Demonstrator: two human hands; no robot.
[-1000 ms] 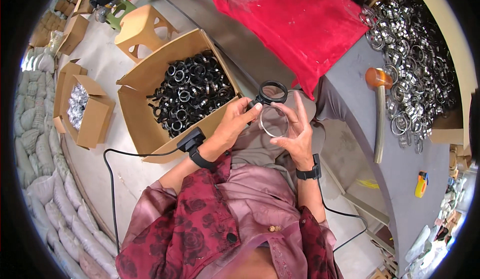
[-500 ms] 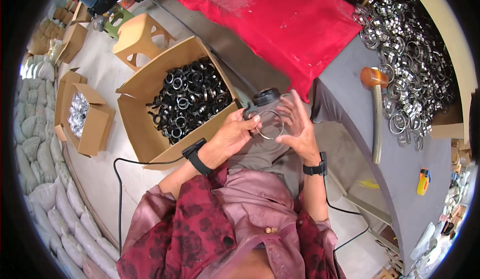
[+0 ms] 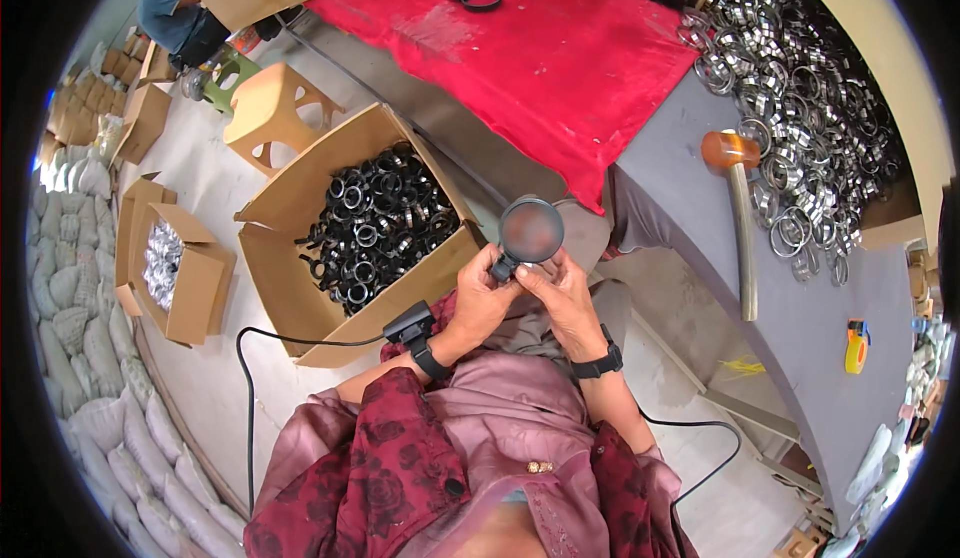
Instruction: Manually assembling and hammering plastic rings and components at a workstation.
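Observation:
Between my two hands is a round black-rimmed part [image 3: 531,232] with a short black stem at its lower side. Its middle looks hazy and reddish; whether it is a lens or an opening I cannot tell. My left hand [image 3: 483,296] is closed on the stem from the left. From the right, my right hand [image 3: 562,303] pinches at the bottom of the rim, thumb close to the left fingers. No separate metal ring shows in the hands. Left of them, an open cardboard box [image 3: 262,276] holds many black ring-shaped parts [image 3: 372,220].
On the grey table at right lie a mallet [image 3: 742,218], a yellow tape measure [image 3: 856,346] and a heap of metal rings [image 3: 790,118]. More black parts lie on the red cloth [image 3: 560,68]. A yellow stool [image 3: 268,108], a smaller box [image 3: 200,293] and another person [image 3: 175,18] are leftward.
My right hand has closed in from spread fingers to a pinch beside the left. The part has turned its round face upward, and the thin metal ring no longer shows separately.

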